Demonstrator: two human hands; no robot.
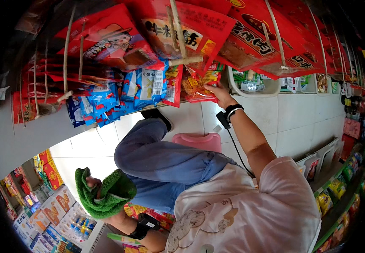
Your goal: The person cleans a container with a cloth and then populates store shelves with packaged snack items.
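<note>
My left hand is at the lower left, wrapped in a folded green terry cloth that covers much of it; some fingertips show between the folds. At the shelf edge, my right hand has its fingers over the side of a clear-and-red snack packet; the rest of its grip is hidden. Left of that packet stand a red packet and several blue snack packets. Large red snack bags hang from rods just above.
White plastic bins with small packets line the shelf at the right. Metal hanging rods jut out overhead. A pink plastic stool stands on the tiled floor beside my legs. Stocked shelves with boxes are at the lower left, others at the right.
</note>
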